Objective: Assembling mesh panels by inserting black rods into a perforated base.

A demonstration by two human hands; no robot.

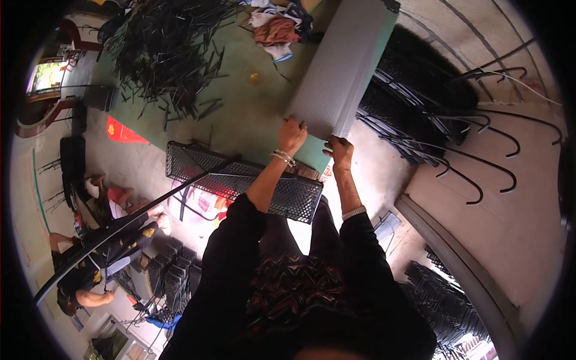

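A long grey perforated sheet [339,60] lies along the right side of a green tabletop [252,114]. My left hand [292,135] is closed on its near left corner, with a beaded bracelet at the wrist. At the near right corner, the fingers of my right hand [340,151] pinch the sheet's edge. The undersides of both grips are hidden. Just below the table's near edge sits a black mesh tray [243,183], partly covered by my left forearm. A long black rod [126,219] runs from it toward the lower left.
Thin black strips [174,54] lie heaped on the table, with crumpled cloths [277,31] beyond. Hooked black rods [474,150] jut out at the right. A person [96,264] sits at the lower left near stacked black parts [171,273]. More black parts [450,306] are piled lower right.
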